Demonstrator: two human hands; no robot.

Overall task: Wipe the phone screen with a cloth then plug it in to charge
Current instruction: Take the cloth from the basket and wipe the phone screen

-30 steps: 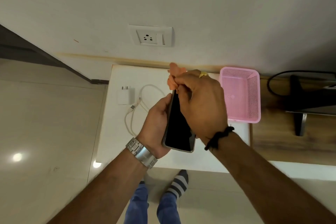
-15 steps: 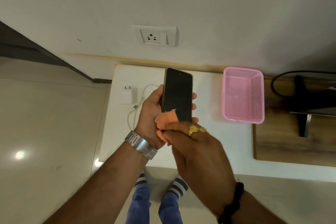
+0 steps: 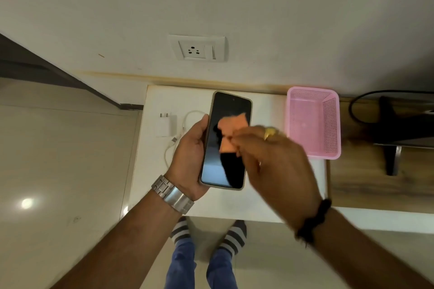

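Taking the phone as my landmark, I go from left to right. Farthest left of it, flat on the white table, lies the white charger plug, and between that and the phone the white cable loops, its end plug showing just beside my thumb. Up on the wall, above and a little left of the phone, sits the socket with its switch.

My left hand grips the phone by its left edge, thumb curled along the side, the lower corner seated in my palm. It is held above the table, screen up and dark, top end pointing toward the wall. A metal watch sits on that wrist.

On the glass, around the middle and toward its right side, the orange cloth is pressed down. My right hand pinches it in curled fingertips; the hand is blurred, with a gold ring on one finger and a black band at the wrist.

Right of the phone, on the table by the wall, stands the pink basket.
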